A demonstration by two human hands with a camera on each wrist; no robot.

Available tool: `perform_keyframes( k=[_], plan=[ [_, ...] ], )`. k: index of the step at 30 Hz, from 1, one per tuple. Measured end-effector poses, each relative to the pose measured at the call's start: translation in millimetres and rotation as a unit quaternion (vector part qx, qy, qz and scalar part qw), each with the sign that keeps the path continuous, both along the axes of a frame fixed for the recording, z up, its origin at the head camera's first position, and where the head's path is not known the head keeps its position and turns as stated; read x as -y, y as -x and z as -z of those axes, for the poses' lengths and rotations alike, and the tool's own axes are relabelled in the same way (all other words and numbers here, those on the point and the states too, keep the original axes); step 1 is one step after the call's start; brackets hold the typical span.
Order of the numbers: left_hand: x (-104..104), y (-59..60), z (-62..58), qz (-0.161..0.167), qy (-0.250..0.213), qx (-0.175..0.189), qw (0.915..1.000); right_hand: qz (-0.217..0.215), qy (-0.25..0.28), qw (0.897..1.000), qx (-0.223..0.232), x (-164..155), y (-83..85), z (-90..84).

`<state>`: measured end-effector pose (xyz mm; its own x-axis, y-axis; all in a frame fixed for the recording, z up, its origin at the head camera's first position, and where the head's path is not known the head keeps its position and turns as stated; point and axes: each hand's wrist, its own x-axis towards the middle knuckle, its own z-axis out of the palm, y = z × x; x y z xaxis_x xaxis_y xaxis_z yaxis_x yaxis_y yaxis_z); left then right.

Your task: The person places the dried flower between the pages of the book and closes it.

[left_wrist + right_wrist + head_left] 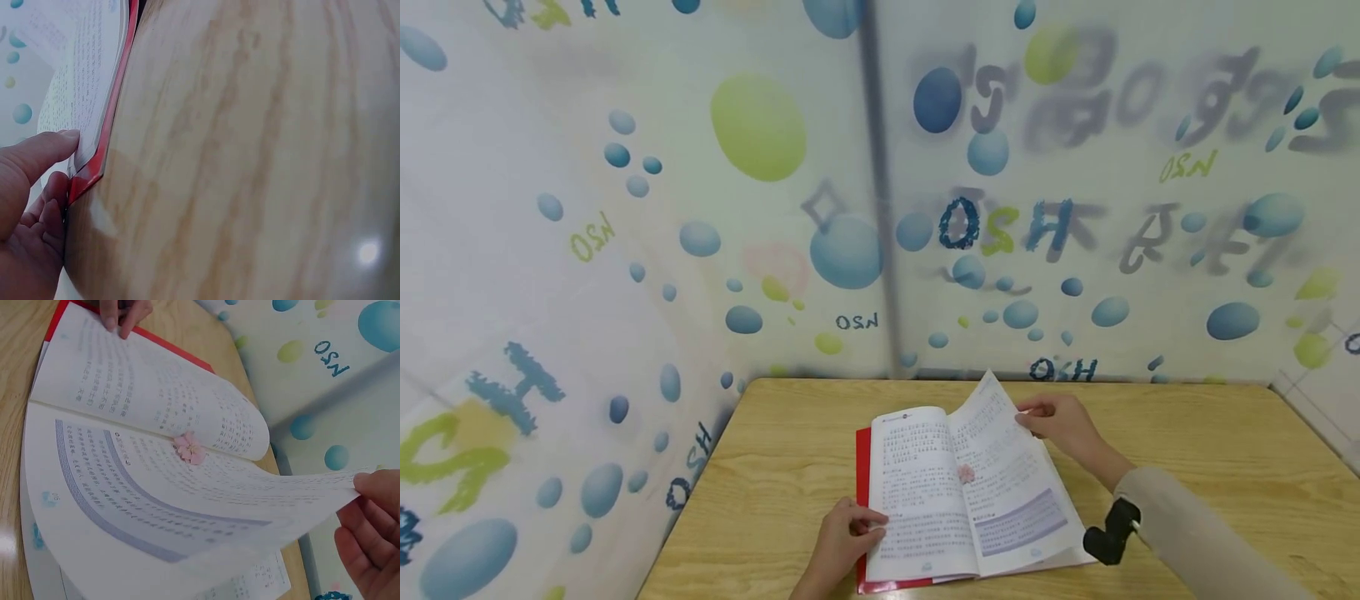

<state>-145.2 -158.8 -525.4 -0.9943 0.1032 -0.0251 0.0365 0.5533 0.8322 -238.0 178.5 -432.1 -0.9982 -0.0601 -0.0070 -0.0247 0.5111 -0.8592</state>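
Open book held at two edges, one page lifted

Nearest, between eight and nine o'clock from the centre of the open book (917,500), the left hand (844,537) grips its left edge, thumb over the printed page and the other fingers bent by the cover's side. The red cover (863,467) shows beyond the pages at nine o'clock and in a strip at seven. Between three and four o'clock a small black device (1112,533) sits on the beige sleeve (1202,521) of the right arm.

The book lies on the wooden table (760,467), near six o'clock in the head view. A purple-shaded text box (1022,525) is printed at four o'clock from its centre. A pink flower (966,473) shows at the middle, beside the fold on the right-hand page (1000,467).

Farther, at two o'clock, the right hand (1063,421) pinches that page's outer edge between thumb and fingers; the paper curves up off the sheets beneath, one corner pointing to twelve.

Farthest, past the table's back edge, stands a pale wall covering (805,333) with blue and green bubbles and reversed "H2O" lettering.
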Motion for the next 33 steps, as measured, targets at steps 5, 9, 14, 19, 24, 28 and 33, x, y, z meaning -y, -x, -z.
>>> perform_keyframes(
  k=[5, 9, 14, 19, 24, 28, 33],
  plan=[
    [0, -0.6, -1.3, 0.005, -0.001, 0.0, 1.0, 0.0, 0.011, 1.0, 0.013, 11, 0.4, -11.7],
    [4, -2.4, -0.1, 0.011, -0.001, 0.009, 0.9999, -0.003, 0.034, 0.999, 0.02, 22, -0.4, -19.7],
    [7, -3.1, -0.5, 0.019, 0.002, 0.021, 0.9996, -0.01, 0.061, 0.998, 0.023, 38, -1.0, -27.3],
    [7, -0.8, -6.8, 0.046, 0.02, 0.038, 0.998, -0.015, 0.096, 0.995, 0.033, 52, -0.4, -29.0],
    [6, 2.4, -17.0, 0.078, 0.044, 0.049, 0.9948, -0.022, 0.113, 0.992, 0.045, 63, 0.1, -32.3],
    [0, 6.2, -28.1, 0.074, 0.058, 0.047, 0.9945, -0.022, 0.124, 0.991, 0.053, 71, 1.9, -36.3],
    [-12, 9.4, -49.5, 0.066, 0.054, -0.008, 0.9963, -0.016, 0.133, 0.989, 0.059, 83, 5.1, -38.5]
  ],
)
